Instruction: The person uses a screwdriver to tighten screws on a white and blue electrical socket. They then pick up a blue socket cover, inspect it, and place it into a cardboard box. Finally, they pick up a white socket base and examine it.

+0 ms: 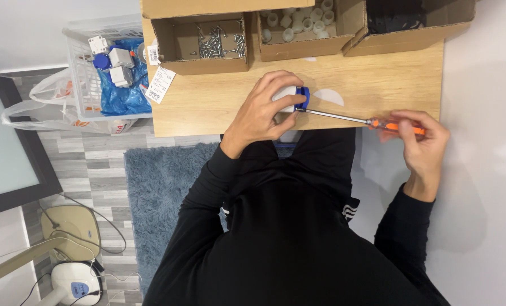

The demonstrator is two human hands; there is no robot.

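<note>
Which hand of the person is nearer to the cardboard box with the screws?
Left. The left hand grips a white and blue part just below the box of screws. The right hand holds the screwdriver far to the side.

Bright, even indoor light, soft shadows, sharp throughout.

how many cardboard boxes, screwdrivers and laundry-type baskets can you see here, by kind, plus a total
cardboard boxes: 3, one with screws, one with white caps, one with dark parts
screwdriver: 1, orange handle, held in the right hand
white basket: 1
total: 5
The left hand holds a white and blue part, not counted.
</note>
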